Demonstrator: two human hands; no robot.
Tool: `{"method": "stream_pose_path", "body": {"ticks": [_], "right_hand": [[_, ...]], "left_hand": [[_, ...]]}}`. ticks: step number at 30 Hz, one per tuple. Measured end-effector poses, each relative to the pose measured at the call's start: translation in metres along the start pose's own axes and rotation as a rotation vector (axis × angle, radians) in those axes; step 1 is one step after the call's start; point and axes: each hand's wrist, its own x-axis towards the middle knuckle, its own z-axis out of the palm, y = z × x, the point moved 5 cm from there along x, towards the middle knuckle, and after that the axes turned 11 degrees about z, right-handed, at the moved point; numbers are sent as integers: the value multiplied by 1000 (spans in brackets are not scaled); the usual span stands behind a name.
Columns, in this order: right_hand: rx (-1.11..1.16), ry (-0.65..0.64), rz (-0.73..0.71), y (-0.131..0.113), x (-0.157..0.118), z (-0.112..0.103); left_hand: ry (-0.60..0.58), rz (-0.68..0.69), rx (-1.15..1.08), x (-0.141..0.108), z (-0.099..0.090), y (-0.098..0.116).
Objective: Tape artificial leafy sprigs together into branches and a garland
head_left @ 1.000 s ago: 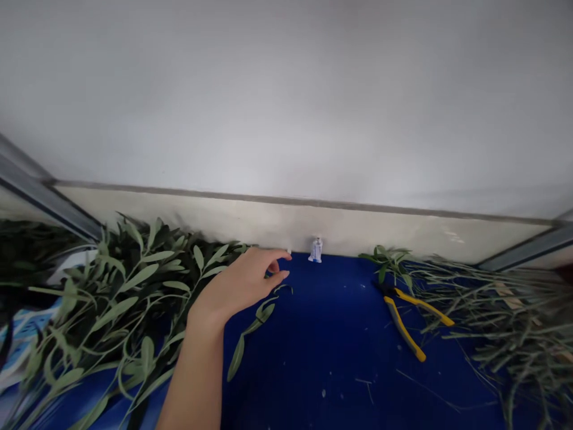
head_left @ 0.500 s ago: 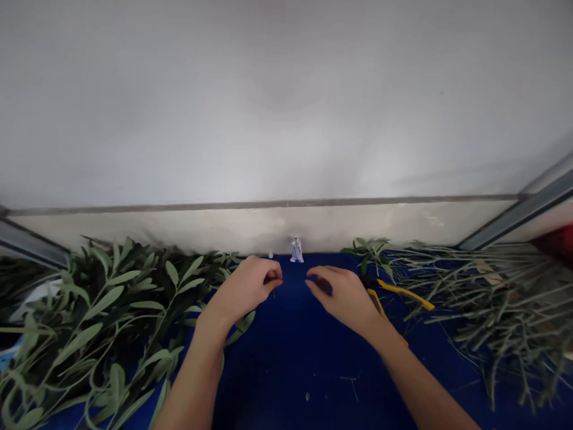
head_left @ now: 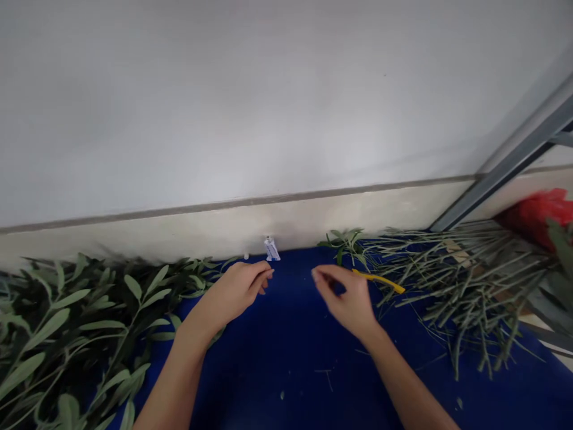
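Over the blue work surface (head_left: 286,346), my left hand (head_left: 239,289) is closed in a pinch, thumb against the forefinger. My right hand (head_left: 347,295) also pinches thumb and forefinger together, a short gap away. Anything between either set of fingertips is too small to make out. Beyond the left fingers, a small white-and-blue squeeze tube (head_left: 271,249) stands against the wall. A tiny white piece (head_left: 246,256) is beside it. A yellow-handled tool (head_left: 380,279) lies behind the right hand, mostly hidden by it.
Leafy green branches (head_left: 89,325) are heaped on the left. Many bare grey-green stems (head_left: 461,286) lie at the right, with a small leafy sprig (head_left: 347,242) near the wall. A metal post (head_left: 505,167) rises at the right, a red bag (head_left: 541,215) beyond it.
The view has turned to the right, showing more of the stems and red bag. My right thumb and forefinger have closed together. My left hand stays pinched.
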Motion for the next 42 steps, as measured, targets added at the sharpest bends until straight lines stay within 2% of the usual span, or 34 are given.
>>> {"method": "stream_pose_path", "body": {"ticks": [3,6,8,10,13,16,18,27,34,38,42], "right_hand": [[-51,214,105,18,23,-63],[-295,379,171,52,44,-125],[-536,395,152,74,55,-152],[-639,311,122,95,62,-166],[-704,148,85,113,67,-170],[-749,74,81,119,68,-171],[-770,67,86,119,69,-173],[-705,84,7,112,65,-181],[-725,128,-23,98,67,-187],[-745,93,-70,93,66,-190],[-739,43,-127,87,61,-190]], "left_hand": [[20,84,87,6,6,15],[158,195,99,13,16,36],[255,274,99,17,26,49],[294,330,107,22,37,58],[208,359,47,27,53,65],[78,337,-25,27,60,68],[45,321,-35,26,59,70],[94,292,13,25,44,70],[70,275,17,21,41,73],[36,272,14,23,54,78],[8,419,50,26,88,92]]}}
